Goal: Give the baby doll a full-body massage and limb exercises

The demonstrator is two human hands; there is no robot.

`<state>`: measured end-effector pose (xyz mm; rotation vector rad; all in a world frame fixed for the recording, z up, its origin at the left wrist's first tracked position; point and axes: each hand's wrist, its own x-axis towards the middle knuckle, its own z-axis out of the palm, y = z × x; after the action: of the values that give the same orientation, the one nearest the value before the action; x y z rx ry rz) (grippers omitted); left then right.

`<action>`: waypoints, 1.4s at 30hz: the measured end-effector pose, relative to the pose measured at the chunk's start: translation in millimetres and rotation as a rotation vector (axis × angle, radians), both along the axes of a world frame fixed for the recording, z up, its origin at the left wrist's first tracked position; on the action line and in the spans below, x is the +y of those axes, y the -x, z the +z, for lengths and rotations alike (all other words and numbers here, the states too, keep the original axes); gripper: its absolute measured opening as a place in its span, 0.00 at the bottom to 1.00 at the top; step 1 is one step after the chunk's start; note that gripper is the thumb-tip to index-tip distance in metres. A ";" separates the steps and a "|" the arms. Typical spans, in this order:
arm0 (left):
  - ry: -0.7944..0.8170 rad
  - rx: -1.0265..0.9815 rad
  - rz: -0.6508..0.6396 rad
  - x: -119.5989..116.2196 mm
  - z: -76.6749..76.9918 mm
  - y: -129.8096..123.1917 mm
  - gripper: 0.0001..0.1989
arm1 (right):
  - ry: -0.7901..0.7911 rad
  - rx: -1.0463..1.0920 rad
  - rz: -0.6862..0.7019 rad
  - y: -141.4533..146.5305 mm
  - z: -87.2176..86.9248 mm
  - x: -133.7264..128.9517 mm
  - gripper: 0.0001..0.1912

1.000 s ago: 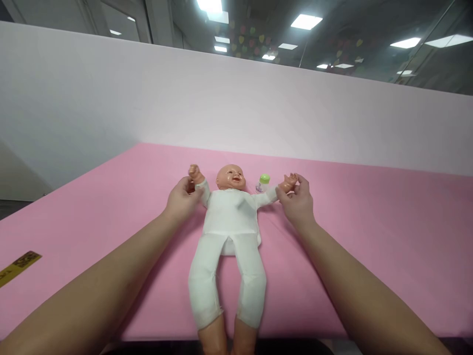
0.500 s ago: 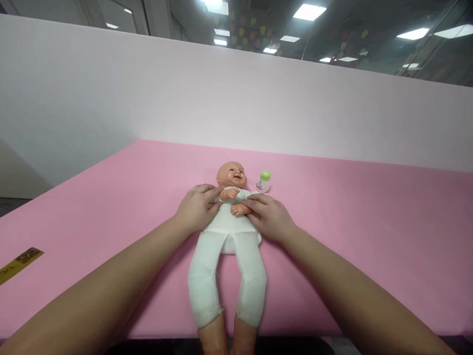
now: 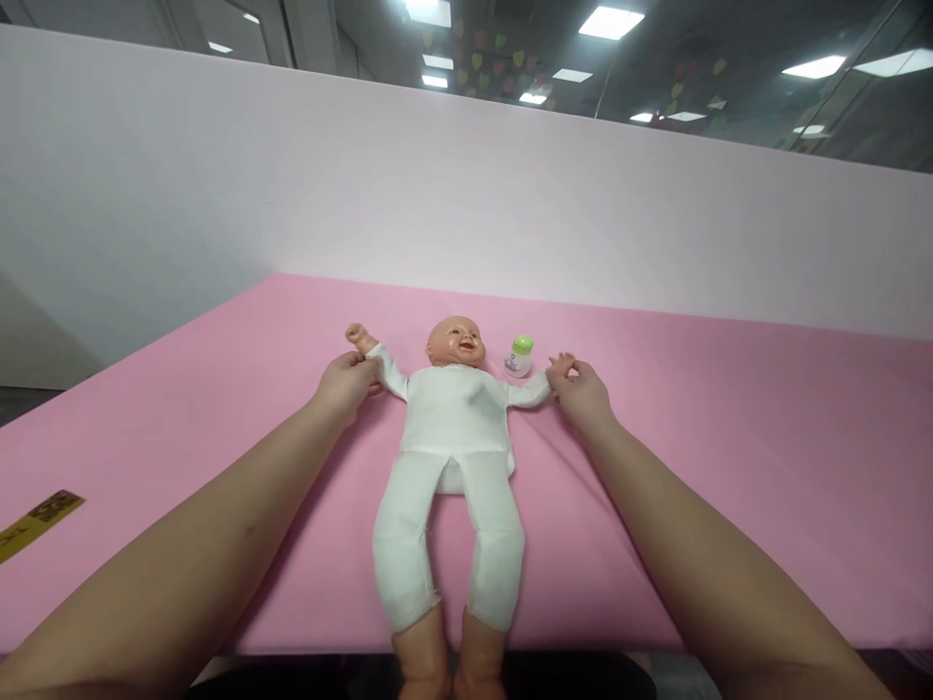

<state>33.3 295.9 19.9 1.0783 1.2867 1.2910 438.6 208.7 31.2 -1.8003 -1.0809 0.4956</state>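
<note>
A baby doll (image 3: 458, 413) with a white cloth body lies on its back, head away from me and feet over the near table edge. Both of its arms are stretched out to the sides. My left hand (image 3: 347, 387) is closed around the doll's arm on the left, near the wrist. On the other side, my right hand (image 3: 581, 394) pinches the doll's arm at the wrist, just below its small plastic hand (image 3: 561, 363). Beside the doll's head stands a small clear jar (image 3: 518, 360) with a green lid, short of my right hand.
The pink tabletop (image 3: 729, 467) spreads out on both sides of the doll. A white partition (image 3: 510, 204) rises behind it, with glass above. A yellow label (image 3: 40, 525) with a printed code is stuck at the left.
The doll's arms, earlier folded over its chest, are now spread outward. My hands have moved apart with them, left hand to the left and right hand to the right.
</note>
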 end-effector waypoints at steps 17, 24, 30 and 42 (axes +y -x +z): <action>-0.508 0.813 -0.113 -45.2 34.2 -18.5 0.16 | -0.463 -0.528 0.324 47.3 21.2 -32.1 0.33; -0.852 1.176 -0.385 -59.2 37.8 -36.4 0.20 | -0.539 -0.887 0.756 83.2 21.8 -43.7 0.11; -0.882 1.319 -0.494 -56.4 36.6 -37.9 0.22 | -0.564 -0.959 0.826 84.0 20.0 -43.0 0.10; -0.370 0.722 -0.139 -32.4 22.5 -11.7 0.17 | -0.330 -0.281 0.275 28.1 14.8 -22.2 0.30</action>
<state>45.0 263.5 42.3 1.9839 1.4719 1.0890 410.5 186.5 46.1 -1.4642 -1.5211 0.2080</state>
